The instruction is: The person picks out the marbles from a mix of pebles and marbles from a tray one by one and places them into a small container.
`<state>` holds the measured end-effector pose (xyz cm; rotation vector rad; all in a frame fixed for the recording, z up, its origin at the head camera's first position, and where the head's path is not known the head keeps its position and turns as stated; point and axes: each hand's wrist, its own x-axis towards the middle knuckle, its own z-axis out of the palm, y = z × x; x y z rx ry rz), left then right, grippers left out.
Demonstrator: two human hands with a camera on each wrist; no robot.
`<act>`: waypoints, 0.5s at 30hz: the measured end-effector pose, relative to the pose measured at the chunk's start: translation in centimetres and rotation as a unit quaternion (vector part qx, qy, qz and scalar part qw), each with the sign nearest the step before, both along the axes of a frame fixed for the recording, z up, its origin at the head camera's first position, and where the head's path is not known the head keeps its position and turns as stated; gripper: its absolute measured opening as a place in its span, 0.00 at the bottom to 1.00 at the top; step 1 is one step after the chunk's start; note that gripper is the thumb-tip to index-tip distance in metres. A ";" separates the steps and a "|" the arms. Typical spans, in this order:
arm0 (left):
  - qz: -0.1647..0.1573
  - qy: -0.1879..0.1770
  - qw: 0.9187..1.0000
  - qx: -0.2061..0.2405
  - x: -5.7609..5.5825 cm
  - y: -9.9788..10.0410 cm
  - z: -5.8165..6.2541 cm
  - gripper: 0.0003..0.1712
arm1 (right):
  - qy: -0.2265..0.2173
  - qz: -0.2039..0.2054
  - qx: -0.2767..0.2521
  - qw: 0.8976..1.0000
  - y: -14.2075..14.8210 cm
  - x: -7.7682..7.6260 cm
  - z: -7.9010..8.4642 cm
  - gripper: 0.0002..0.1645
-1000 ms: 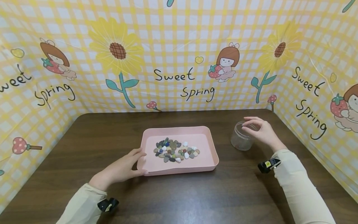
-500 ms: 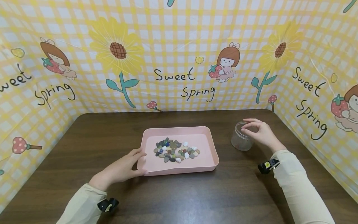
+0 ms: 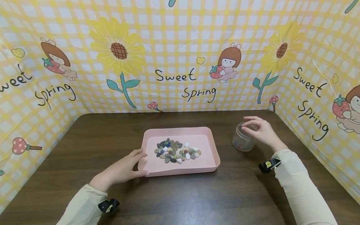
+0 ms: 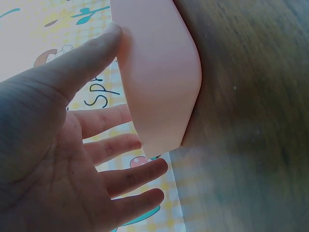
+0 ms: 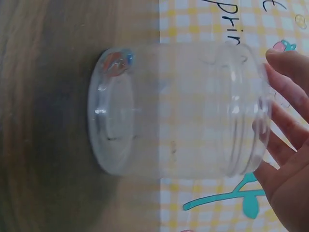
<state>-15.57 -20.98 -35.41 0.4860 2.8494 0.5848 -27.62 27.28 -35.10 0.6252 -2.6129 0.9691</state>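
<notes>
My left hand [image 3: 121,170] rests at the left front corner of a pink tray [image 3: 208,162], its thumb against the wall and its fingers straight and spread in the left wrist view. In the tray lies a spread of small pebbles [image 3: 174,146], grey, white, green and brown, with a few blue pieces among them. To the right stands a clear jar [image 3: 242,142], upright and without a lid. My right hand [image 3: 262,132] is over its mouth, with thumb and fingers apart and nothing seen between them. Small glassy orange-red and blue pieces [image 5: 116,63] lie on the jar's bottom.
The dark wooden table [image 3: 180,200] carries the tray and the jar, which stand apart from each other. A yellow checked cloth [image 3: 180,37] with printed flowers and figures rises behind the table and along both sides.
My right hand dips slightly toward the jar's mouth, then rises again. Red and blue show more plainly at the jar's bottom now. My left hand and the tray keep their places.
</notes>
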 end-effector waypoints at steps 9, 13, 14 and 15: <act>0.000 -0.005 1.000 0.000 0.0 0.0 0.1 0.46 | 0.015 0.029 0.007 0.999 -1.8 -0.3 0.9 0.06; -0.002 -0.004 1.000 0.001 0.0 0.0 0.1 0.45 | 0.018 0.044 0.008 0.999 -3.0 -0.5 1.3 0.06; -0.003 -0.004 1.000 0.002 0.0 0.0 0.1 0.45 | 0.014 0.048 0.007 0.999 -3.3 -0.5 1.4 0.07; -0.003 -0.004 1.000 0.001 0.0 0.0 0.1 0.45 | 0.010 0.052 0.008 0.999 -3.6 -0.6 1.4 0.08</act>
